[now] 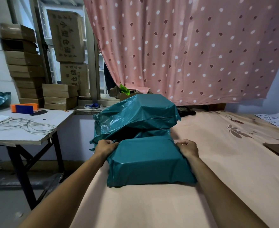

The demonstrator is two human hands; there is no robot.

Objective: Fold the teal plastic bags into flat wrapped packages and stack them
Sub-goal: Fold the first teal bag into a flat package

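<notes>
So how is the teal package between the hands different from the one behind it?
The near package lies flat on the bed sheet with smooth, taut wrapping; the far package sits higher, tilted, on other teal plastic, with a loose, crumpled flap. The left hand and right hand grip only the near one. Both are teal plastic.

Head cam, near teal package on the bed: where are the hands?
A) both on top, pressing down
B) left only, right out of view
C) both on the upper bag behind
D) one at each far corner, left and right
D: the left hand grips the far left corner of the near teal package and the right hand the far right corner; its top face is bare.
</notes>
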